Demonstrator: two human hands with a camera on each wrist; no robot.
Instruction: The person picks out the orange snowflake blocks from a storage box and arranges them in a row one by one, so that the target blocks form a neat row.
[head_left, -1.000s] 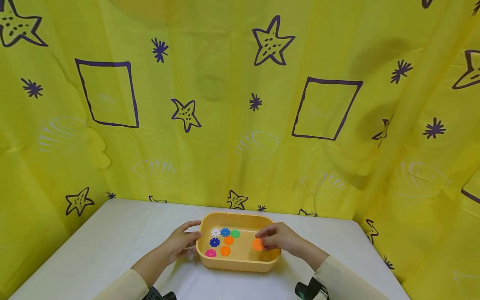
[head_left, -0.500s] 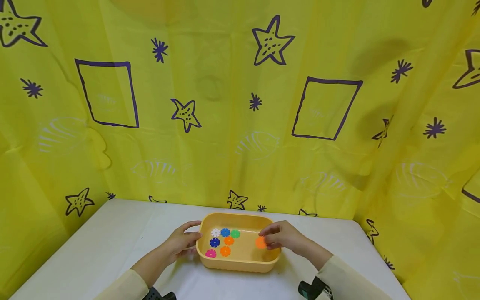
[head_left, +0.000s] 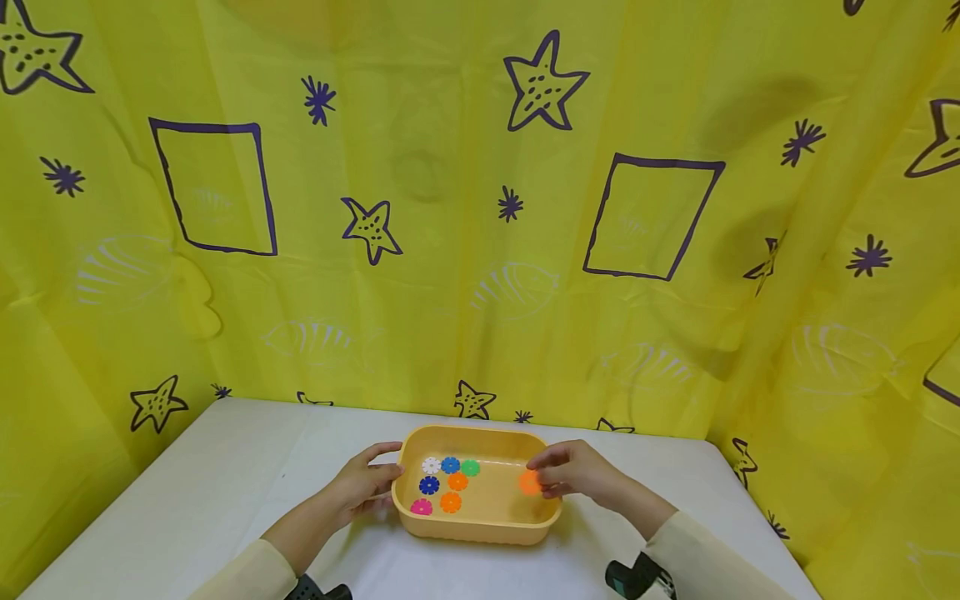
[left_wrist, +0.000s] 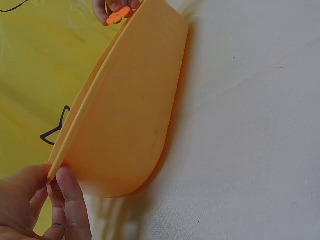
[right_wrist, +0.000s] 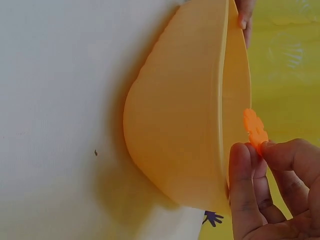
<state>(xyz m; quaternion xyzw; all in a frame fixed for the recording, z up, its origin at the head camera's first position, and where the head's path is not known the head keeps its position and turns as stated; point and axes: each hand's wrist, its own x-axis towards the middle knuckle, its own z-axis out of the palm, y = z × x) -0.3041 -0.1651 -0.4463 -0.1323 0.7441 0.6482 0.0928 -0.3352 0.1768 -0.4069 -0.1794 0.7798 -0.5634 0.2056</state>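
Observation:
A yellow-orange plastic basin (head_left: 480, 532) with rounded corners stands on the table. My left hand (head_left: 365, 485) grips its left rim, thumb on one side and fingers on the other, as the left wrist view shows. My right hand (head_left: 581, 475) pinches an orange snowflake disc (right_wrist: 255, 129) by its edge, over the basin's right end at rim height. Inside, toward the left, lie several more notched discs: a white disc (head_left: 431, 465), a light blue disc (head_left: 450, 465), a green disc (head_left: 470, 468), a dark blue disc (head_left: 429, 485), a pink disc (head_left: 422, 507) and two orange discs (head_left: 451, 502).
The table has a white cover (head_left: 300, 450). A yellow curtain (head_left: 450, 333) printed with stars and fish hangs behind it and along both sides. Dark wrist devices (head_left: 633, 575) sit at both sleeves near the front.
My right hand has drifted a little to the right and slightly up with the orange disc in its fingers. The left hand, the basin and the other discs have stayed put.

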